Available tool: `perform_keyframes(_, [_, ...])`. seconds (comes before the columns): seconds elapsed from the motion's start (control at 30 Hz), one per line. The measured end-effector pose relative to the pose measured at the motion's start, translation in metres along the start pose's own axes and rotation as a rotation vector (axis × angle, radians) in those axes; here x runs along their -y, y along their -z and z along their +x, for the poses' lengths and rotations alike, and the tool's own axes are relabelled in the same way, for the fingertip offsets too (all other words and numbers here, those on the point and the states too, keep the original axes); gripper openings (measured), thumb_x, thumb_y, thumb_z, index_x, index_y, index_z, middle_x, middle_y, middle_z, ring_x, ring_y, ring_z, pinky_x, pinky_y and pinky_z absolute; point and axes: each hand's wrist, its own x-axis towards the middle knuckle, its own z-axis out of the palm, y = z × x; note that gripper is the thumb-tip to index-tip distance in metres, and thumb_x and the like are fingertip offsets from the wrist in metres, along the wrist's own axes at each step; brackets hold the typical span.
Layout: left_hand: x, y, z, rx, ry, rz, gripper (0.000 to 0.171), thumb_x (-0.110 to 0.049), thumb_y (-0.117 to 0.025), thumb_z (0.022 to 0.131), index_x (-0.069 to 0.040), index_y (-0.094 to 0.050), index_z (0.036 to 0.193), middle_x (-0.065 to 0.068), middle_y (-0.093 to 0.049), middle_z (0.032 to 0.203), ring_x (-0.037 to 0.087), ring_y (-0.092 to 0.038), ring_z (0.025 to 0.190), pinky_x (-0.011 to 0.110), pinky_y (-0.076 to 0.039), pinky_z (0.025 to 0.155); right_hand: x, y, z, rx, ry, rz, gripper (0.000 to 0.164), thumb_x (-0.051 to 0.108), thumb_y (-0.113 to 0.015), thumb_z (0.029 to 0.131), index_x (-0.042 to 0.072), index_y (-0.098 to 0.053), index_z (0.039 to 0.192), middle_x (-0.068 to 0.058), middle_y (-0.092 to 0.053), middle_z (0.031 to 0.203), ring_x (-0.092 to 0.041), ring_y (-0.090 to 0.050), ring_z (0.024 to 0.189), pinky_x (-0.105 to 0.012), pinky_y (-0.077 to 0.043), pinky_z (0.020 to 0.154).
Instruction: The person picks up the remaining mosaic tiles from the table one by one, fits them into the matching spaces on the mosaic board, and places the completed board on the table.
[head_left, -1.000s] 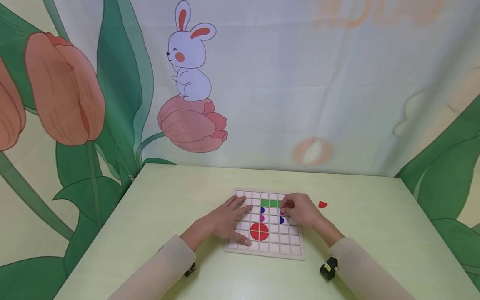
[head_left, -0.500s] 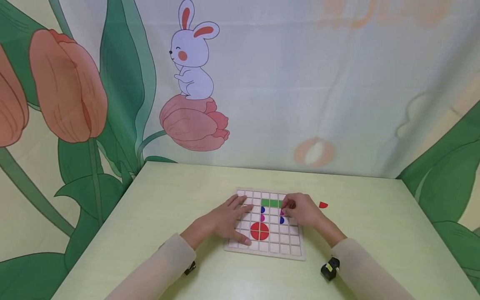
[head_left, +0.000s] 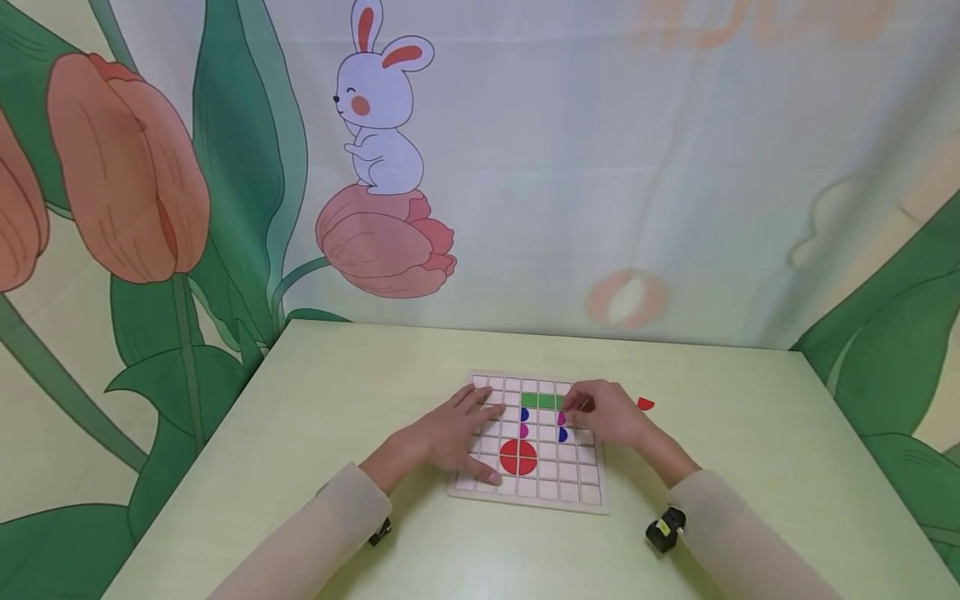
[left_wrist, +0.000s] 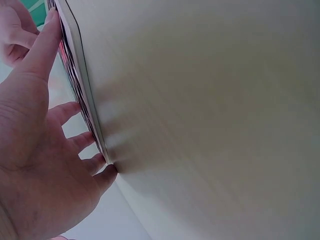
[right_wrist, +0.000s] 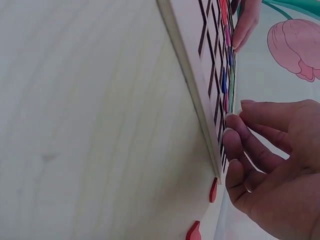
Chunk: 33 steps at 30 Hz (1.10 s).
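Note:
A square wooden grid board (head_left: 525, 502) lies flat on the table. My left hand (head_left: 453, 433) rests spread over its left side, with fingertips and thumb on the cells; the left wrist view shows this hand (left_wrist: 55, 150) along the board's edge. My right hand (head_left: 607, 412) is at the upper right of the board, thumb and forefinger close together beside a magenta half-disc (head_left: 561, 419). In the right wrist view this hand's fingers (right_wrist: 250, 145) are loosely bent, with no piece visible between them. A blue half-disc (head_left: 562, 435) sits just below the magenta one.
Green squares (head_left: 540, 401) form a bar across the upper cells, and a red disc in quarters (head_left: 518, 457) sits lower. A loose red piece (head_left: 646, 404) lies right of the board; the right wrist view shows a second red piece (right_wrist: 194, 231). A printed curtain (head_left: 525, 208) hangs behind.
My right fingertips have shifted slightly off the magenta half-disc, which shows more fully now. The left hand has stayed in place on the board.

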Motion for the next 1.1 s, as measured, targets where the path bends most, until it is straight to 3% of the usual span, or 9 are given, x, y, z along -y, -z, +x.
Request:
perform_keyframes(0.33, [0.0, -0.001, 0.0, -0.008, -0.008, -0.006, 0.118, -0.08, -0.077, 0.076, -0.028, -0.028, 0.17, 0.007, -0.01, 0.178, 0.036, -0.005, 0.163, 0.055, -0.024, 0.128, -0.013, 0.02, -0.012, -0.085, 0.045, -0.002, 0.012, 0.011, -0.076, 0.098, 0.007, -0.076, 0.11, -0.001, -0.069, 0.097, -0.023, -0.06, 0.093, -0.037, -0.052, 0.082])
perform_keyframes(0.67, [-0.002, 0.001, -0.003, 0.004, -0.002, 0.004, 0.118, -0.079, -0.076, 0.077, -0.027, -0.027, 0.17, 0.008, -0.009, 0.179, 0.035, -0.005, 0.164, 0.054, -0.023, 0.129, -0.037, 0.048, -0.021, -0.182, 0.017, -0.027, 0.016, 0.01, -0.074, 0.099, 0.002, -0.074, 0.113, -0.004, -0.068, 0.096, -0.025, -0.06, 0.092, -0.033, -0.054, 0.072])
perform_keyframes(1.1, [0.0, 0.0, -0.001, -0.003, -0.014, 0.006, 0.118, -0.08, -0.076, 0.077, -0.026, -0.026, 0.17, 0.008, -0.009, 0.178, 0.036, -0.005, 0.163, 0.053, -0.022, 0.129, -0.061, 0.057, -0.02, -0.179, -0.026, -0.042, 0.018, 0.01, -0.076, 0.098, 0.0, -0.074, 0.114, -0.008, -0.068, 0.098, -0.026, -0.059, 0.09, -0.033, -0.053, 0.07])
